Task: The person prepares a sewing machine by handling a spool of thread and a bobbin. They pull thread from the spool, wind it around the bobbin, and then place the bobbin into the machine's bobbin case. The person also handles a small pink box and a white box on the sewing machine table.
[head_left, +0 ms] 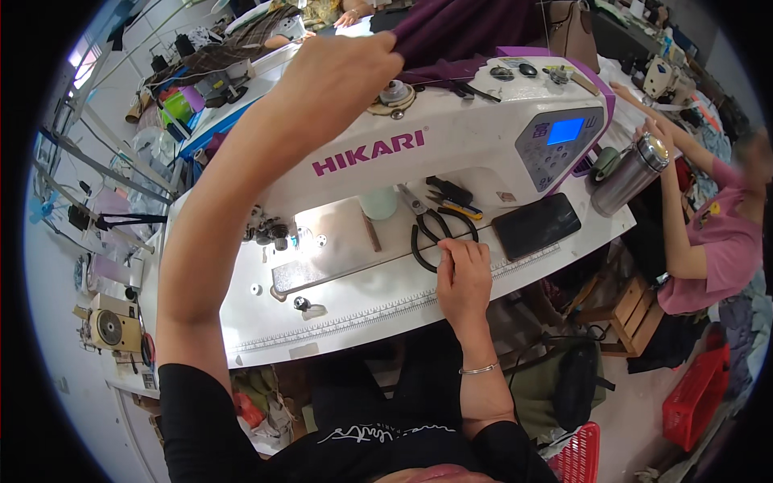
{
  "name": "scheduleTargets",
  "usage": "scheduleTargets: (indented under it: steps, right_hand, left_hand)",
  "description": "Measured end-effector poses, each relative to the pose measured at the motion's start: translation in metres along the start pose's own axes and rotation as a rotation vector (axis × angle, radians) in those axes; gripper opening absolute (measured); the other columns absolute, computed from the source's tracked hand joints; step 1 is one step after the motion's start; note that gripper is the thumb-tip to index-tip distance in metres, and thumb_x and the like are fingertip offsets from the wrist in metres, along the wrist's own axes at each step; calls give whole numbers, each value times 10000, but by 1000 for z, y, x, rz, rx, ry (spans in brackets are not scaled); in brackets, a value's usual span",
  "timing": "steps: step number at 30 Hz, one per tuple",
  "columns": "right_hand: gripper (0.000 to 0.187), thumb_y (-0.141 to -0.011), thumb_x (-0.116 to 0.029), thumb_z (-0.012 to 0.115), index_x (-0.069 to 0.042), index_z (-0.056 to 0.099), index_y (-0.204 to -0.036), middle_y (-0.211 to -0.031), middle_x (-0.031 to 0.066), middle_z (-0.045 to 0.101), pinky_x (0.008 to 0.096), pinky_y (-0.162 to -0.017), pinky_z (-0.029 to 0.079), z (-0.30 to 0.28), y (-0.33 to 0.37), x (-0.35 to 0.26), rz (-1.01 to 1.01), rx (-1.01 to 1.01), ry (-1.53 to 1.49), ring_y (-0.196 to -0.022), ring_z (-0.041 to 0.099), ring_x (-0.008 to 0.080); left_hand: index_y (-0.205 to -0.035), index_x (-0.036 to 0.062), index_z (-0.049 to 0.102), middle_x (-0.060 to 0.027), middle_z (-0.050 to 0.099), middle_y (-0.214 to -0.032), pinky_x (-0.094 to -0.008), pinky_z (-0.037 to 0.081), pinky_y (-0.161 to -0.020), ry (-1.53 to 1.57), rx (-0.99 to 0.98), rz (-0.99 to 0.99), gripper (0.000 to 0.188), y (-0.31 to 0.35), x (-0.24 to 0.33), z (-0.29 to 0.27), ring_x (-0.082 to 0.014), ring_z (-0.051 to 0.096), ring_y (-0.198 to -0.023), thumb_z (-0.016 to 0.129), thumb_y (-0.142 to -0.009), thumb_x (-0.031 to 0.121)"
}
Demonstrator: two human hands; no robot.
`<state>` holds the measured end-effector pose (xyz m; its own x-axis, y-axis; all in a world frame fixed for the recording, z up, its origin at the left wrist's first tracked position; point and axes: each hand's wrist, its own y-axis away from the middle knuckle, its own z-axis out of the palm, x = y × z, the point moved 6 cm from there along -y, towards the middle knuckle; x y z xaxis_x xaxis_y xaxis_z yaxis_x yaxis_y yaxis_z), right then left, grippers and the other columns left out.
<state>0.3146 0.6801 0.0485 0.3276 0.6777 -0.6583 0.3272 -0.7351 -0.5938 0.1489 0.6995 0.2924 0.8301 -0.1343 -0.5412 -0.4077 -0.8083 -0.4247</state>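
My left arm reaches up across the white sewing machine [362,153]. At its end my left hand [342,84] is closed on dark purple fabric [467,36], which is draped behind the machine head. On the table, my right hand [465,274] rests with its fingers curled together at the black handles of a pair of scissors [423,211]. Whether those fingers grip a handle or something small is hidden. Beside the scissors lie yellow-handled thread snips [463,211] and a dark phone [537,225]. The needle area [282,235] is lit, with no fabric under it.
A steel flask [632,173] stands at the table's right end. A measuring tape strip [370,312] runs along the front edge, near a small bobbin part [302,303]. Co-workers sit at the right and at the back. A red basket [696,398] is on the floor.
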Motion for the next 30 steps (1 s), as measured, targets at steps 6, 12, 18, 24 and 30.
scheduleTargets:
  steps: [6, 12, 18, 24, 30]
  right_hand:
    - [227, -801, 16, 634, -52, 639, -1018, -958, 91, 638, 406, -799, 476, 3, 2, -7, -3, -18, -12, -920, 561, 315]
    - [227, -801, 12, 634, -53, 639, -1018, -960, 89, 635, 406, -791, 476, -1, 0, 1, 0, 10, 41, -911, 558, 315]
    - [208, -809, 9, 632, -49, 644, -1008, -955, 92, 633, 404, -778, 476, 1, 0, -7, -34, -8, -4, -902, 556, 313]
    - [194, -822, 19, 627, -47, 653, -1002, -945, 88, 641, 394, -767, 472, -3, -2, -4, -20, 12, 49, -895, 552, 304]
    - [205, -809, 19, 632, -47, 653, -1002, -954, 89, 642, 396, -780, 476, -1, -1, -7, -27, 7, 11, -903, 556, 308]
  left_hand:
    - [-819, 36, 564, -93, 580, -868, -416, 501, -658, 55, 63, 62, 56, -9, 1, -5, -312, 639, -791, 573, -835, 89]
    - [-842, 46, 562, -97, 573, -869, -425, 497, -630, 104, -26, 67, 28, 3, 20, -15, -309, 642, -794, 562, -819, 62]
    - [-886, 38, 562, -100, 582, -920, -426, 494, -659, 17, -8, 19, 56, -5, 1, -3, -318, 642, -804, 545, -834, 47]
    - [-852, 51, 614, -99, 585, -896, -386, 536, -680, 114, -39, 30, 111, -10, 27, -12, -287, 657, -815, 657, -752, 27]
    - [-865, 56, 577, -89, 566, -889, -431, 494, -677, -18, -86, -30, 35, -1, 3, 0, -301, 647, -790, 571, -834, 71]
